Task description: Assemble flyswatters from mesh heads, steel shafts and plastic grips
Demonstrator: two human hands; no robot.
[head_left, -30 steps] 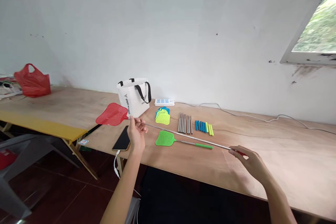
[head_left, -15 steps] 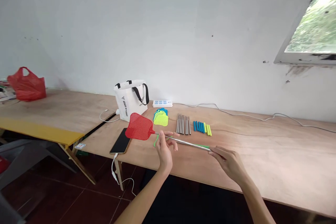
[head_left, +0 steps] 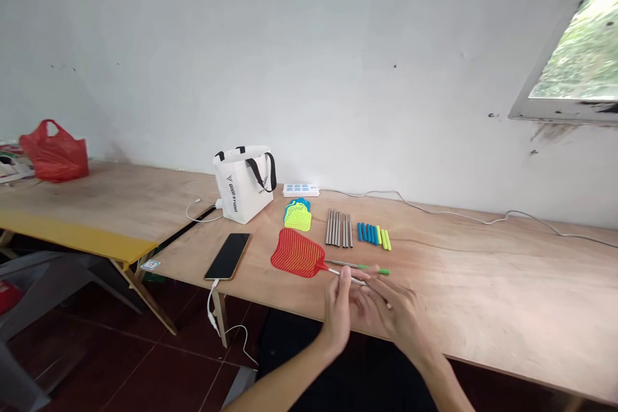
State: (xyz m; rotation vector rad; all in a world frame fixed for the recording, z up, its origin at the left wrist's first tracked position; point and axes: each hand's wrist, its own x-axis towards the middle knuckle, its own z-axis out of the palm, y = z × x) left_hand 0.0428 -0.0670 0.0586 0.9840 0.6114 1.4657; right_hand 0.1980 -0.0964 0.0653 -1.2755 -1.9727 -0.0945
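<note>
Head view: left hand (head_left: 338,310) and right hand (head_left: 400,314) grasp a red fly swatter (head_left: 298,253); beyond them, leftward, a white tote bag (head_left: 241,190) reads "STUDIO".

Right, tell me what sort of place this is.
Probably a simple workroom: a long wooden table along a plain wall, with metal tubes and blue and yellow sleeves laid side by side on it.
</note>
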